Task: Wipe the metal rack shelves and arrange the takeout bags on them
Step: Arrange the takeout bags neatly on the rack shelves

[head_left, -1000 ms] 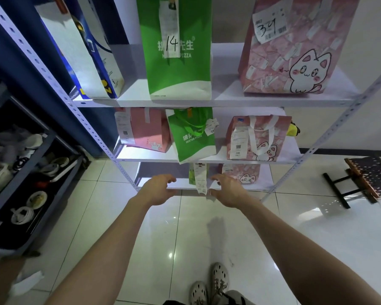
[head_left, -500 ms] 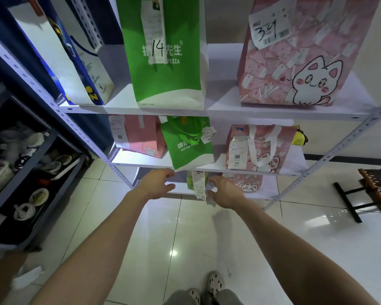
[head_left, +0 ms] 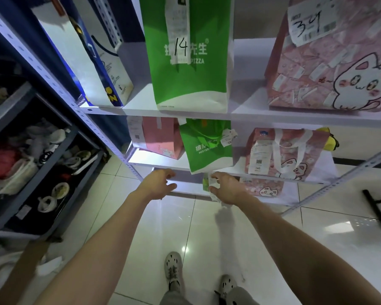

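- Glossy white floor tiles lie nearest, with two grey clogs at the bottom edge.
- The left hand hangs loosely spread at the lowest shelf's front edge, holding nothing.
- The right hand pinches a paper receipt on a small green bag there.
- Middle shelf: a pink bag, green pizza bag and pink cat bag.
- Top shelf: the green bag marked 14 and the pink bag marked 34.

"14" handwritten on receipt of green pizza bag, "34" on pink cat bag, "MISTER" on smaller green bag
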